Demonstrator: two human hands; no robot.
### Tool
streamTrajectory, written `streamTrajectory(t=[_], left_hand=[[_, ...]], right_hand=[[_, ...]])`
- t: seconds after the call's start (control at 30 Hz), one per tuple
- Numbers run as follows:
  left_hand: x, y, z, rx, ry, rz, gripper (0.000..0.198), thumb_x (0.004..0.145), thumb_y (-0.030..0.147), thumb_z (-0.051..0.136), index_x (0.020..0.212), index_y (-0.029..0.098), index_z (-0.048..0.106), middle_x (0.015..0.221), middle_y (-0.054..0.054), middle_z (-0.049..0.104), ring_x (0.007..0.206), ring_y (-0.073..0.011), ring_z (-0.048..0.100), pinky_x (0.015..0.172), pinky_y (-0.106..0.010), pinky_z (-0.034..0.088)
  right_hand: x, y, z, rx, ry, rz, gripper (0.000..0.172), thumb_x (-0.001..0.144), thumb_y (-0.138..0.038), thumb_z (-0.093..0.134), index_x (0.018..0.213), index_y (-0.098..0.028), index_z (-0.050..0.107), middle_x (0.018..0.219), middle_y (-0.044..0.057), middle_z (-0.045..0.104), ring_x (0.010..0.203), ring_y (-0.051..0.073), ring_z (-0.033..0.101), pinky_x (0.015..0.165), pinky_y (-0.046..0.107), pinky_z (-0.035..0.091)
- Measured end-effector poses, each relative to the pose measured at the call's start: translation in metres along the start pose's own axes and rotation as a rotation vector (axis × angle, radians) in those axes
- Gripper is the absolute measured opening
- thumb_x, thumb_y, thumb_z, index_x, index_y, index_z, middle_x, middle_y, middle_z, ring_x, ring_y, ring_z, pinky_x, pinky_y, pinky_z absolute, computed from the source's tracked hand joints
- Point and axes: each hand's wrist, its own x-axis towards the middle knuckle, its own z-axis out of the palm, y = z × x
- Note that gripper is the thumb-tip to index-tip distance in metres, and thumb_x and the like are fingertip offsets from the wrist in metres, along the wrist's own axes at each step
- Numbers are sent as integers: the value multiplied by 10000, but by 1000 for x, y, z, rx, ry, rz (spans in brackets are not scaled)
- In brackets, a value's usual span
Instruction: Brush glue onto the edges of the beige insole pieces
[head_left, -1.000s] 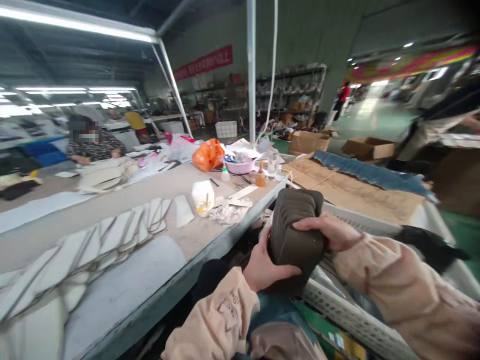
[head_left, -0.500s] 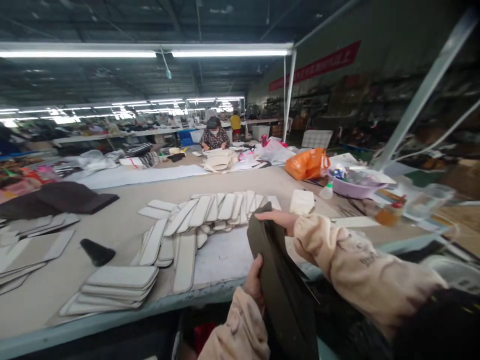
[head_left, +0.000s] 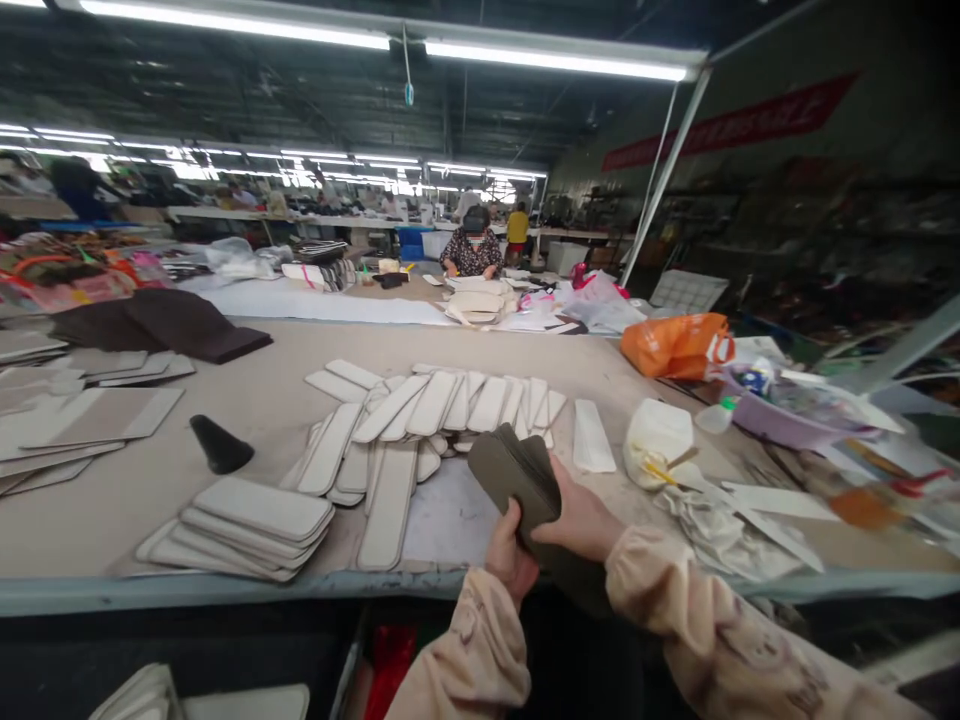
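Observation:
A stack of dark olive-brown fabric pieces [head_left: 517, 470] with rounded ends is held between my two hands, over the table's front edge. My left hand [head_left: 513, 555] grips it from below on its left side, thumb on the front face. Around the right side of the stack wraps my right hand [head_left: 581, 508], its thumb across the front. The lower end of the stack is dark and partly hidden by my hands. Just behind it, pale rounded panels [head_left: 431, 400] lie overlapped in a row. A white sheet [head_left: 450, 510] lies on the table beside the stack.
A pile of pale panels [head_left: 255, 510] and a black cone-shaped object [head_left: 219, 445] are at left. Toward the right sit a white container [head_left: 660, 432], an orange bag [head_left: 671, 345] and a lilac basin [head_left: 780, 418]. A person [head_left: 474, 250] works across the table.
The stack has swung more upright toward the table and its top leans left. My right hand has moved from its top edge down around its right side. My view has shifted.

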Motion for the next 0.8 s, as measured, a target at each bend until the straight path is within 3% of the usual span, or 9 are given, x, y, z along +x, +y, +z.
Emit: streamTrajectory(t=[0.13, 0.3, 0.37, 0.43, 0.53, 0.6, 0.63, 0.7, 0.8], left_hand=[[4, 13, 10, 165, -57, 1, 571, 765, 440, 714, 1267, 208, 572, 1248, -110, 641, 1253, -290, 517, 1063, -458, 382], [10, 36, 16, 431, -189, -6, 540, 696, 349, 789, 1178, 163, 632, 1246, -113, 640, 1237, -292, 523, 1091, -459, 349], [7, 43, 6, 607, -111, 7, 536, 639, 313, 824, 1119, 150, 651, 1210, -119, 657, 1195, -291, 553, 1075, -450, 379], [-3, 51, -13, 786, 73, 27, 604, 585, 307, 848, 1121, 134, 630, 1194, -146, 652, 1152, -311, 576, 1047, -474, 405], [-23, 71, -43, 954, 379, 103, 872, 550, 346, 861, 1303, 128, 480, 1346, -210, 510, 1191, -358, 533, 1020, -521, 413], [-30, 87, -57, 1043, 524, 252, 914, 632, 429, 803, 1392, 154, 377, 1440, -206, 401, 1246, -344, 492, 1028, -489, 417], [-29, 94, -61, 1097, 549, 344, 853, 702, 472, 741, 1404, 165, 368, 1461, -187, 383, 1280, -322, 464, 1055, -464, 397], [-16, 105, -64, 1180, 486, 493, 669, 830, 512, 588, 1380, 168, 424, 1469, -143, 403, 1350, -273, 393, 1133, -419, 303], [22, 110, -64, 1192, 341, 534, 505, 889, 521, 483, 1258, 186, 564, 1406, -100, 503, 1360, -237, 386, 1167, -386, 239]], right_hand=[[1, -10, -22, -189, 23, -43, 1124, 623, -310, 727, 1530, -233, 68, 1099, 80, 667, 962, 270, 654, 794, 335, 474], [6, -19, -34, -483, 41, -210, 994, 712, -245, 617, 1536, -270, 62, 1334, 113, 548, 1090, 285, 604, 829, 323, 442], [13, -9, -23, -560, -27, -230, 1017, 706, -200, 599, 1536, -281, 16, 1298, 113, 573, 1062, 288, 613, 795, 324, 441], [21, 8, -7, -617, -132, -183, 1068, 677, -147, 600, 1534, -262, -28, 1197, 119, 629, 986, 288, 638, 746, 322, 439], [29, 36, 17, -655, -241, -131, 1089, 646, -83, 595, 1536, -235, -15, 1114, 128, 659, 957, 288, 639, 744, 326, 434], [31, 48, 25, -636, -228, -141, 1050, 654, -95, 589, 1538, -225, 36, 1153, 138, 641, 998, 297, 622, 772, 341, 436], [32, 52, 26, -620, -212, -148, 1022, 661, -112, 589, 1536, -223, 72, 1183, 141, 627, 1018, 302, 613, 784, 348, 437], [33, 55, 24, -593, -198, -159, 955, 667, -154, 597, 1518, -225, 171, 1221, 139, 607, 1036, 308, 603, 798, 360, 439], [37, 54, 19, -575, -211, -166, 856, 661, -192, 614, 1458, -224, 303, 1195, 128, 614, 1032, 304, 602, 815, 369, 437]])
